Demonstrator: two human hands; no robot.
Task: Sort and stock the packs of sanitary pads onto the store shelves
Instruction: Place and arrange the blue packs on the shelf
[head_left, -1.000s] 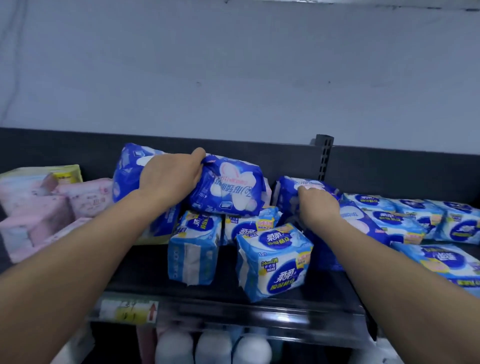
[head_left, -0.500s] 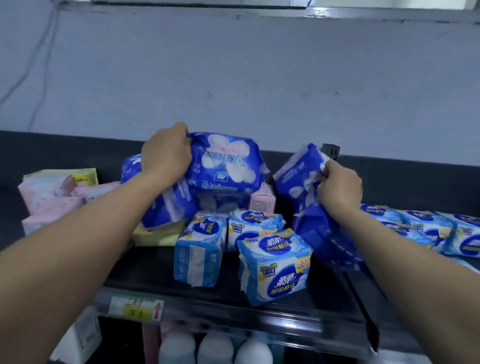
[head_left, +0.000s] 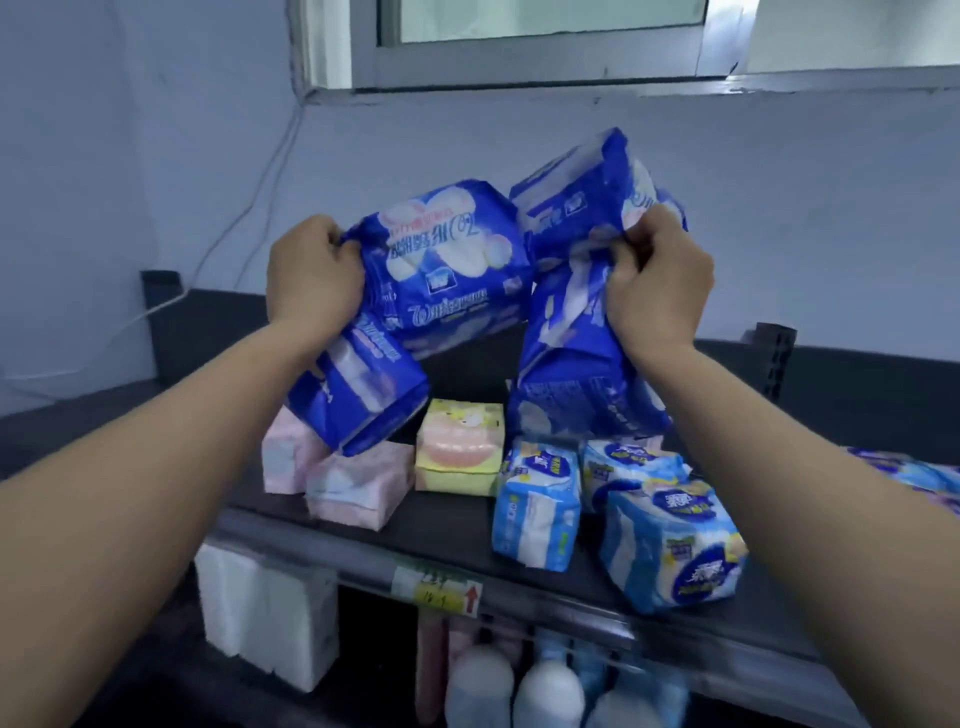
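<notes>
My left hand (head_left: 311, 280) grips two dark blue pad packs by their ends: one (head_left: 452, 265) sticks out to the right, the other (head_left: 358, 395) hangs below my wrist. My right hand (head_left: 657, 283) pinches the wrappers of two more dark blue packs, one (head_left: 576, 202) tilted upward and one (head_left: 582, 374) hanging down. All of them are held above the dark top shelf (head_left: 447, 525). On the shelf stand light blue packs (head_left: 675, 545) at the right, pink packs (head_left: 353, 483) at the left and a yellow pack (head_left: 460, 447) between them.
A yellow price tag (head_left: 436, 590) sits on the shelf's front rail. White bottles (head_left: 550, 696) stand on the shelf below, and white packs (head_left: 265, 618) lie at lower left. More light blue packs (head_left: 914, 478) lie at far right. A window (head_left: 545, 41) is above.
Both hands have lifted the dark blue packs up off the shelf and brought them toward each other. The view has shifted up and left, showing the window and the yellow pack.
</notes>
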